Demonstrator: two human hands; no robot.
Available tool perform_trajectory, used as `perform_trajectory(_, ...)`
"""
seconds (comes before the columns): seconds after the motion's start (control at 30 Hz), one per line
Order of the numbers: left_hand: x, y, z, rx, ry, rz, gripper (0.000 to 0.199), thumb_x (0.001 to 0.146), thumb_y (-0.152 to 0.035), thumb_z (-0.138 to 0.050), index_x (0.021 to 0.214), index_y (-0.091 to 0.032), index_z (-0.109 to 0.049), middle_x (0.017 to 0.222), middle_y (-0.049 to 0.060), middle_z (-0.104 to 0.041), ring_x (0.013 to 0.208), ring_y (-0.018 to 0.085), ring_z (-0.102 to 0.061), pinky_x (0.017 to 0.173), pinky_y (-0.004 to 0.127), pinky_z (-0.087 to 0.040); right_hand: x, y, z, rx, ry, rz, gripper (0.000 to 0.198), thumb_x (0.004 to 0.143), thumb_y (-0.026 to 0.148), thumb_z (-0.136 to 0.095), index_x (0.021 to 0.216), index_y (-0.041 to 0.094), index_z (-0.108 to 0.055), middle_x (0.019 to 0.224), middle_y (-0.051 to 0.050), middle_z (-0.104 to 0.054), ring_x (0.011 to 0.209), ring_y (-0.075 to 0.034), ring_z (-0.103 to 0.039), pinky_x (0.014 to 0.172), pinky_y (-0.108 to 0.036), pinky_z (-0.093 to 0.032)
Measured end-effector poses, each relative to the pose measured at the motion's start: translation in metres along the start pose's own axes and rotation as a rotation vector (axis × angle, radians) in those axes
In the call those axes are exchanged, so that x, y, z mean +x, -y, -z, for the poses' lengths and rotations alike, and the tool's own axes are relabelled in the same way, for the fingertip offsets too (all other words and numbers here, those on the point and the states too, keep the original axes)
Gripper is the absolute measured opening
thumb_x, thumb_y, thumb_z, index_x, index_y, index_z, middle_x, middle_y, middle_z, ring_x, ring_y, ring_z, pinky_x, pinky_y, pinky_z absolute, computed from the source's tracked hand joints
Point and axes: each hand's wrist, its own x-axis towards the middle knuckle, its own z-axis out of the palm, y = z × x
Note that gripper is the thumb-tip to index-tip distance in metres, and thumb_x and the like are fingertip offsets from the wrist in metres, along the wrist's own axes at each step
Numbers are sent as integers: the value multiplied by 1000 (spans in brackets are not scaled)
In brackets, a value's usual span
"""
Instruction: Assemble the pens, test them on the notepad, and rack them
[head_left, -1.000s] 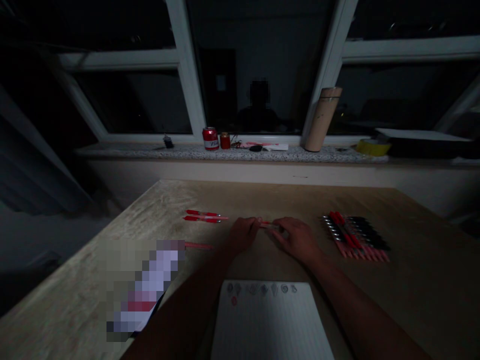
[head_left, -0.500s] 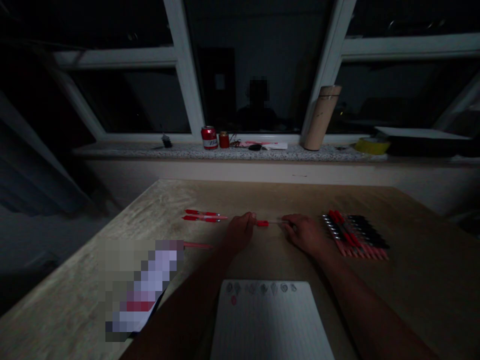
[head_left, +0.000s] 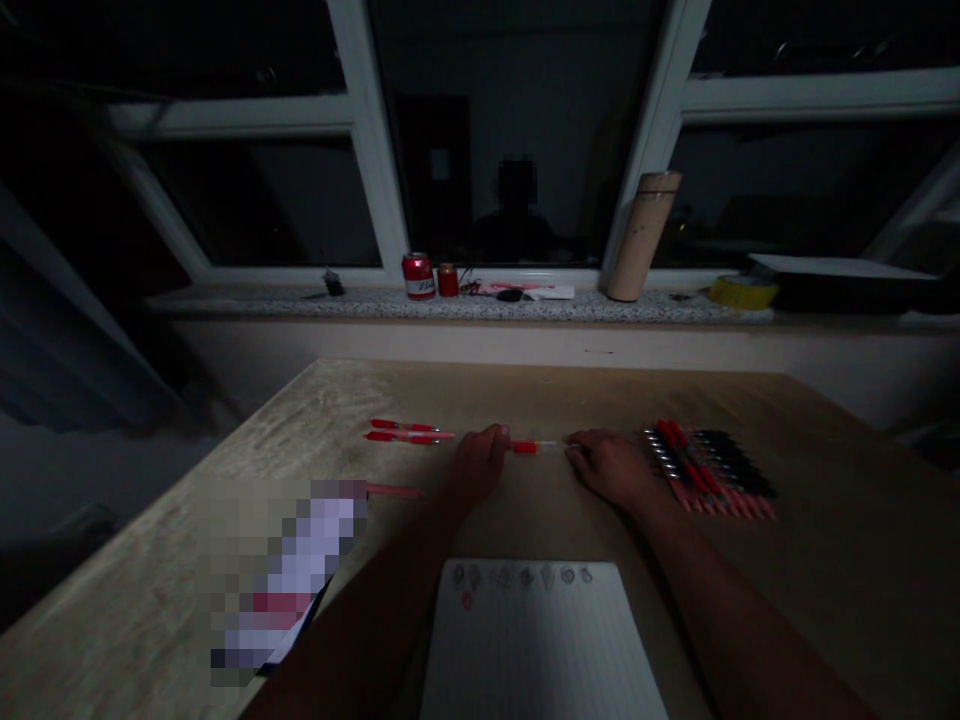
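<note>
From the head view, a red pen (head_left: 524,447) is between the hands, above or on the bench (head_left: 585,395); the curled left hand (head_left: 480,464) is beside its red end, the bent-fingered right hand (head_left: 609,466) near its clear end. I cannot tell whether either grips it.

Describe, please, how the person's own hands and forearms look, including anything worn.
The left hand and right hand wear no gloves. The forearms, tapering toward the hands, show no sleeves, watch or bracelet; dim light hides whether any rings are worn.
</note>
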Motion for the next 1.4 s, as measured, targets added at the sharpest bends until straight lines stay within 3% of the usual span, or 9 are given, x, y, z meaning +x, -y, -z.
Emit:
perform_trajectory(0.3, 0, 1, -1, -26, -8, -12, 45, 94, -38, -21, 71, -18, -54, 64, 2, -58, 61, 13, -54, 64, 24, -37, -1, 11, 4, -5, -81, -29, 34, 87, 37, -42, 109, 16, -57, 93, -11, -66, 82, -21, -60, 73, -29, -39)
perform_trajectory(0.47, 1, 1, -1, 41, 18, -13, 44, 94, -39, -24, 69, -18, -53, 60, 1, -55, 58, 12, -52, 61, 23, -35, -6, 32, 8, -4, -91, 91, 24, 86, 28, -43, 98, 14, -58, 87, -10, -64, 81, -21, -57, 75, -29, -37)
perform_trajectory(0.63, 1, -2, 0, 118, 89, -44, 40, 92, -40, -32, 69, -17, -56, 60, 0, -56, 55, 11, -49, 57, 23, -33, -10, 44, 2, -17, -67, 258, 34, 94, 35, -34, 118, 26, -56, 93, -7, -62, 88, -20, -56, 76, -30, -37)
perform_trajectory(0.73, -1, -6, 2, 151, 155, -58, 35, 90, -39, -37, 76, -17, -60, 65, 1, -61, 59, 12, -53, 59, 23, -35, -11, 42, -2, -16, -47, 236, 34, 94, 37, -35, 120, 30, -55, 94, -6, -61, 87, -19, -56, 71, -28, -38)
perform_trajectory(0.9, -3, -12, 2, 235, 258, -57, 24, 82, -33, -47, 94, -20, -64, 72, 3, -66, 68, 16, -59, 68, 26, -41, -10, 39, -3, 7, -24, 249, 33, 94, 34, -35, 112, 21, -60, 92, -8, -61, 92, -19, -54, 77, -28, -40)
perform_trajectory(1.1, -5, -11, -1, 329, 337, -101, 37, 79, -36, -52, 113, -23, -60, 86, 5, -69, 85, 22, -62, 81, 32, -44, -8, 40, -8, 8, -27, 266, 27, 93, 25, -39, 105, 15, -61, 94, -10, -61, 91, -20, -53, 82, -29, -39)
perform_trajectory(1.23, -5, -12, -2, 346, 337, -121, 38, 81, -35, -49, 116, -25, -59, 99, 6, -68, 90, 23, -62, 83, 34, -44, -7, 38, -11, -8, -47, 277, 26, 91, 21, -41, 105, 15, -61, 94, -10, -61, 92, -21, -52, 85, -31, -38)
perform_trajectory(1.4, -4, -11, -2, 375, 345, -119, 33, 84, -36, -45, 109, -24, -63, 98, 6, -69, 88, 23, -62, 81, 34, -45, -7, 37, -10, 2, -64, 286, 25, 90, 18, -42, 106, 16, -62, 96, -11, -59, 94, -22, -49, 86, -32, -36)
